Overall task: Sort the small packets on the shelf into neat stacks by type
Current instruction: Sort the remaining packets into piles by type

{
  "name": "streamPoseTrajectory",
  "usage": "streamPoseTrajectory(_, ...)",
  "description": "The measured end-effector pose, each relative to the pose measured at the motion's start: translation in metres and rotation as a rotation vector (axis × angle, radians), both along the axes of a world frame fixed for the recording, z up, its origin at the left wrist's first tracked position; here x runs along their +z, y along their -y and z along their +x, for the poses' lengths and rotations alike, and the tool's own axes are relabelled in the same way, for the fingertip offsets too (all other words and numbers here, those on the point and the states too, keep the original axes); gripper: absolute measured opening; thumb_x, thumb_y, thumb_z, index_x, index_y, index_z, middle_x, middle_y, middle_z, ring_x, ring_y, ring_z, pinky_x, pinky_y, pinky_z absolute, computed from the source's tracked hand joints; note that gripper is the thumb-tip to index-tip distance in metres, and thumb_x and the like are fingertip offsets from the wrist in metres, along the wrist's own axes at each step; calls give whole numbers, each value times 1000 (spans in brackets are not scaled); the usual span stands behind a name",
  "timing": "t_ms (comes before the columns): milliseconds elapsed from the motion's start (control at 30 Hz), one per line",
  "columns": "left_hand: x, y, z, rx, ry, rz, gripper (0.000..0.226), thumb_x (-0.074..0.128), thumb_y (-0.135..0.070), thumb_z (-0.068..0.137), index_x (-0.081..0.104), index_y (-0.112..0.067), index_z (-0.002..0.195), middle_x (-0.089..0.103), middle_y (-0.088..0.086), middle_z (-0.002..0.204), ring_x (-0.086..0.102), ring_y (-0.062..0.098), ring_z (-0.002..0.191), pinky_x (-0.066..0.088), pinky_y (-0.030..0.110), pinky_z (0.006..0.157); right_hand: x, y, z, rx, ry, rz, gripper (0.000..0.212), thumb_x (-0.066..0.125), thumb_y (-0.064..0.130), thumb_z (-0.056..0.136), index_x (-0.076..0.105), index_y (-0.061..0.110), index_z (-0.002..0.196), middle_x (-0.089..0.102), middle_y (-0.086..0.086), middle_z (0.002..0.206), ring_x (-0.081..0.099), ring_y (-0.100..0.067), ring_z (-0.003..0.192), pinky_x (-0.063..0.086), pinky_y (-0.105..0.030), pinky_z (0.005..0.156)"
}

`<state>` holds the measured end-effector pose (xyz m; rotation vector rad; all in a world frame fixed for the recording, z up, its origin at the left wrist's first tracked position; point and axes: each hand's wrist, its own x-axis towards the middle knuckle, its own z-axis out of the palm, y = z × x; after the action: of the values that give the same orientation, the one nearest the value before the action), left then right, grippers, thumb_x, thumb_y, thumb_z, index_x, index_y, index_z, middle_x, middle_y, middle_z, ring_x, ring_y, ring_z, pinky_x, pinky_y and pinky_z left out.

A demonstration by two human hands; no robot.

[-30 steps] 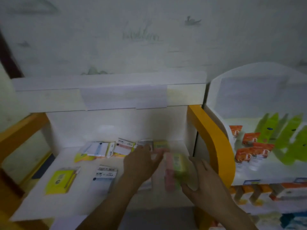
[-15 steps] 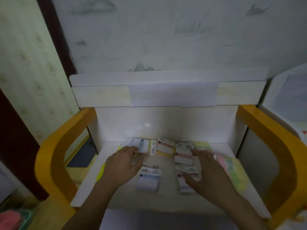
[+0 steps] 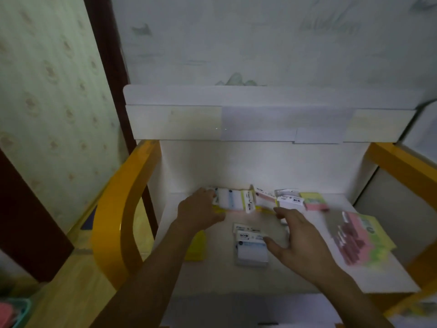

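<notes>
**Sorting packets on the white shelf**

Reaching in from the near edge, two bare forearms cross onto the white shelf (image 3: 369, 278), which sits between two curved orange side rails (image 3: 111, 221).

Nearest the viewer, the right hand (image 3: 300, 245) hovers low over the middle of the shelf, palm down, fingers spread and loose, gripping nothing. Its thumb tip lies just at the right edge of a small stack of white-and-blue packets (image 3: 251, 247) with dark printed headers; whether it touches them is hard to say through the blur. Left of that stack, partly hidden by the left forearm, lies a yellow packet (image 3: 197, 247) flat on the shelf. At the right side of the shelf a larger, smeared pile of pink and yellow-green packets (image 3: 361, 240) lies slanted toward the right rail.

Further in, the left hand (image 3: 201, 211) rests knuckles up, its fingers curled over the left end of a white packet with a blue stripe (image 3: 228, 201) in the back row. The fingertips are hidden behind the hand, so I cannot tell whether it is truly pinched or only touched.

Along the back wall the row goes on to the right: a narrow white packet with a yellow-green edge (image 3: 248, 202), a pink-tinted one (image 3: 264, 197) tilted up, a white box with a black label (image 3: 289, 201), and then a pink and yellow-green pair (image 3: 313, 201). These lie close together, several overlapping.

Above them stands the shelf's pale header board (image 3: 236, 121), and behind it a grey-white wall.
</notes>
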<state>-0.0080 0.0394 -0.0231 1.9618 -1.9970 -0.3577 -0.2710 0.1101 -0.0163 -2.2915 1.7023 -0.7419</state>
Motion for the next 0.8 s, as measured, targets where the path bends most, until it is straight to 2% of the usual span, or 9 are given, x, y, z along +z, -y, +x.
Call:
streamPoseTrajectory(200,-7,63,-6,-124,134,127,85,76,-55,69,42,-17,138,44,6,131,40,31,123,43,40,97,-1,-2,-6,-158,-20,52,64,68,51,74,49,27,131,57,11,125,58,-13,111,53,-36,85)
streamPoseTrajectory(333,-8,92,-3,-201,275,195,107,80,-58,60,33,-15,146,38,7,142,35,31,127,38,42,105,-5,-8,-20,-206,9,99,65,68,51,73,50,27,130,58,12,124,59,-10,109,51,-31,87)
streamPoseTrajectory(433,-10,99,-3,-245,347,188,101,81,-55,58,38,-15,141,42,7,134,37,28,119,41,40,99,-8,-13,-32,-238,11,113,66,70,49,73,51,26,131,58,11,124,60,-8,108,51,-29,87)
streamPoseTrajectory(533,-10,100,-7,-266,352,200,90,81,-49,64,41,-17,138,42,7,130,36,25,117,41,34,90,-9,-14,-42,-269,10,113,68,71,51,72,52,25,132,59,10,125,57,-7,112,49,-25,90)
streamPoseTrajectory(600,-10,99,-11,-269,353,195,89,80,-52,64,43,-17,137,43,7,127,37,25,116,42,34,91,-9,-13,-44,-279,13,139,68,71,51,73,52,25,133,59,12,124,56,-5,112,46,-22,90)
streamPoseTrajectory(700,-3,90,-11,-249,299,133,95,74,-64,51,50,-17,129,48,6,119,40,23,111,41,33,94,-8,-11,-43,-271,6,168,69,71,52,74,51,25,133,59,11,124,57,-5,108,48,-22,87)
streamPoseTrajectory(800,8,73,-3,-170,134,-30,106,54,-78,36,55,-14,121,49,3,112,43,24,110,35,31,94,-3,-3,-40,-285,30,211,70,71,54,75,51,23,134,58,10,127,56,-3,99,47,-22,86)
